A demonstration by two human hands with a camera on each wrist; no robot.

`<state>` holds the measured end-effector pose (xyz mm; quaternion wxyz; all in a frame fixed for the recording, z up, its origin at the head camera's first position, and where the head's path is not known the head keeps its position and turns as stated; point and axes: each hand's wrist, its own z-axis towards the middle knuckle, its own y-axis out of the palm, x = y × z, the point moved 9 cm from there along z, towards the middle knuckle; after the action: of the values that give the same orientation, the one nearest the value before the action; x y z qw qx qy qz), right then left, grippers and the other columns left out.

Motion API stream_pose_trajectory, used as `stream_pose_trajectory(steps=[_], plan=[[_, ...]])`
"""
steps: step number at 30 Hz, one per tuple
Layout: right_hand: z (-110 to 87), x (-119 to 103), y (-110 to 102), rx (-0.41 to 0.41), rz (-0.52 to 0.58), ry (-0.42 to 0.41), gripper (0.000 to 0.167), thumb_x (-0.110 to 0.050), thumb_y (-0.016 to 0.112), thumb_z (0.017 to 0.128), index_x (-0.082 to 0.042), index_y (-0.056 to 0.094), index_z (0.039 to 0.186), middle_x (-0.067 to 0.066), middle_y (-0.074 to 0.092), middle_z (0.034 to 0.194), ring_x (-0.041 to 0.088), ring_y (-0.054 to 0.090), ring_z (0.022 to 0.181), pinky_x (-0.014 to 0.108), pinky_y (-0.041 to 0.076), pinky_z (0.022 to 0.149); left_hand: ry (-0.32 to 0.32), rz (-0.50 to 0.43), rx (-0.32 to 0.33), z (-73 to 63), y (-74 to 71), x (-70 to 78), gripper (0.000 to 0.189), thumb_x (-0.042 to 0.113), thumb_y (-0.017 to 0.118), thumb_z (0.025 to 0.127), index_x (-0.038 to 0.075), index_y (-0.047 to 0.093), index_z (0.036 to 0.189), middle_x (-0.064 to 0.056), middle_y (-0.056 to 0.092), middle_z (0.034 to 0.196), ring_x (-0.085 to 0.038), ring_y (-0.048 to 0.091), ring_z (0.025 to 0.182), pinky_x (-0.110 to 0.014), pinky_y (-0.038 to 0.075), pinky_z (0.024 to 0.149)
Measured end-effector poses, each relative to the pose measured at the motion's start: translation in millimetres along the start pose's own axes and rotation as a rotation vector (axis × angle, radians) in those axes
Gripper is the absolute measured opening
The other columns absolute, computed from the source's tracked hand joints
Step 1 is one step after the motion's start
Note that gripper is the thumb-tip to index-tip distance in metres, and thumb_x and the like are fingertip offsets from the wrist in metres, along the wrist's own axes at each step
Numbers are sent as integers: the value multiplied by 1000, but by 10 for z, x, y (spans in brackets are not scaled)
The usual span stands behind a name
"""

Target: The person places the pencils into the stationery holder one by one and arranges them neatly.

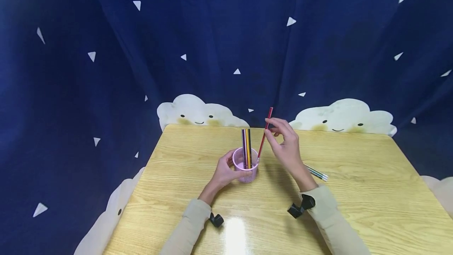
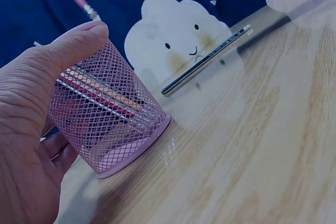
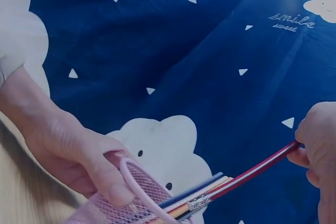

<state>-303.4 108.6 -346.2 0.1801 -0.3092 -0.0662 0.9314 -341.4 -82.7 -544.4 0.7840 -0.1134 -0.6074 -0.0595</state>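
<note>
My left hand (image 1: pixel 225 173) grips a pink mesh pencil cup (image 1: pixel 247 177) on the table, thumb over the near side at the rim. Several pencils (image 1: pixel 246 145), dark and yellow ones among them, stand inside it, leaning against the far rim. Between thumb and fingertips my right hand (image 1: pixel 287 145) pinches a red pencil (image 1: pixel 263 144) near its upper end, to the right of the cup. The pencil slants down, its metal eraser end at the cup's right rim; in the right wrist view that metal band (image 3: pixel 199 202) overlaps the cup's opening.
Beside my right forearm, a few dark-green striped pencils (image 1: pixel 317 172) lie together on the wooden table (image 1: pixel 368 192). A dark blue curtain (image 1: pixel 219 42) with white triangles and smiling clouds hangs behind the table's far edge.
</note>
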Motion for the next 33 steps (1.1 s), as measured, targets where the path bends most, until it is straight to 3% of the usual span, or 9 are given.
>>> stream_pose_trajectory(steps=[4,10,17,26,33], plan=[[-62,183,155,-22,4,5,36,17,74,86,4,73,119,23,70,116,38,71,79,31,54,70,6,-3,-2,3,-5,-3,85,6,95,69,10,58,146,-9,68,135,-28,66,121,-46,52,108],[-190,367,362,-73,40,1,37,10,77,88,-1,72,123,15,70,118,29,74,80,32,56,70,17,-12,-1,5,-4,22,84,5,95,70,8,58,146,-13,68,135,-32,65,121,-48,52,108],[-328,419,582,-163,39,-9,40,8,77,89,3,68,127,17,68,119,24,73,81,40,57,67,21,-31,-4,1,3,18,82,3,94,70,6,58,144,-15,68,134,-35,65,122,-51,51,110],[-443,419,747,-227,-26,-26,48,7,77,88,-1,64,133,18,65,122,24,72,79,46,58,66,31,-40,-8,-13,6,5,80,1,92,72,6,59,144,-15,68,134,-37,64,123,-56,49,110],[-539,474,846,-300,-77,47,43,6,75,91,-2,64,131,13,62,121,21,71,83,40,61,63,31,-7,-10,-23,5,7,79,6,94,72,10,60,143,-10,68,134,-35,64,122,-51,53,107]])
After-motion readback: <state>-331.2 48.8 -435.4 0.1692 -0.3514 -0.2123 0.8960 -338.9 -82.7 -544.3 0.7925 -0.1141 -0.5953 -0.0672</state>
